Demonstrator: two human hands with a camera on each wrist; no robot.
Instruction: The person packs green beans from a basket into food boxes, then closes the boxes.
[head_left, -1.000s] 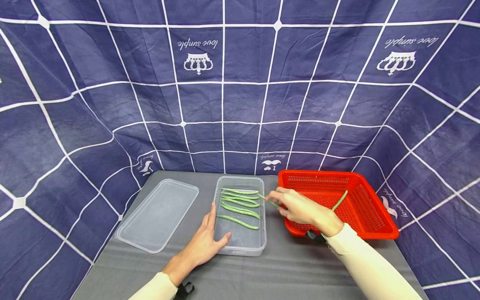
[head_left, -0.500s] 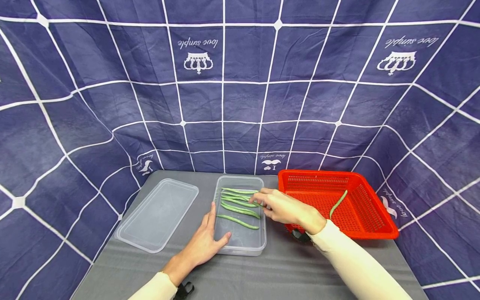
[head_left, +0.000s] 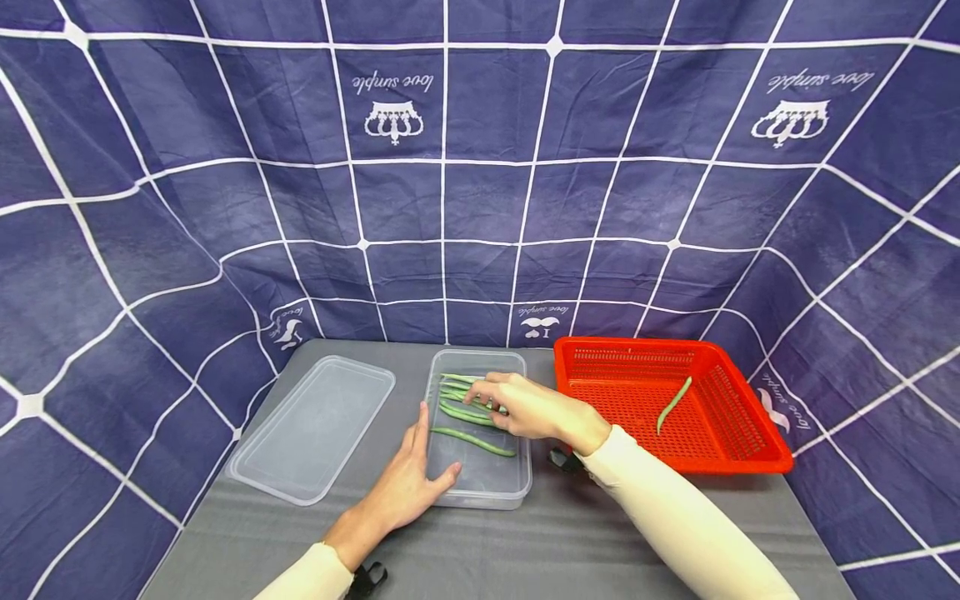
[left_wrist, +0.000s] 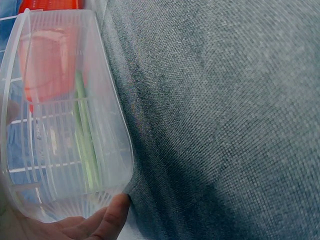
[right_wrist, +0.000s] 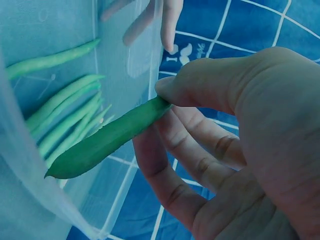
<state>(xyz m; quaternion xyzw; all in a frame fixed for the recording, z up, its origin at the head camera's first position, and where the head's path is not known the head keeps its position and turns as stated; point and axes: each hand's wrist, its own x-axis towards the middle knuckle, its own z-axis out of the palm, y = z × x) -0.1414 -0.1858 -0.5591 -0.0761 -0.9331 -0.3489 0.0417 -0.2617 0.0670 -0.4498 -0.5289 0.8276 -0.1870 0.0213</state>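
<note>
My right hand (head_left: 528, 408) is over the clear plastic box (head_left: 480, 500), pinching a green bean (right_wrist: 107, 137) between thumb and fingertips. In the right wrist view that bean slants down across the box. Several other green beans (head_left: 474, 442) lie crosswise inside, most grouped towards the far end and one set apart nearer me. Against the box's left side rests my left hand (head_left: 408, 475), its fingers extended along the wall and its thumb at the near left part of the rim. The left wrist view shows its fingertips (left_wrist: 119, 205) touching the plastic.
A red perforated basket (head_left: 637, 346) stands to the right, with one green bean (head_left: 673, 406) in it. On the left a translucent lid (head_left: 315, 433) lies flat on the grey cloth (head_left: 585, 550). Blue checked fabric (head_left: 480, 200) hangs behind and at both sides.
My right hand has moved left from beside the basket to above the box, carrying the pinched green bean. The basket's bean is now fully visible. My left hand has stayed at the box.
</note>
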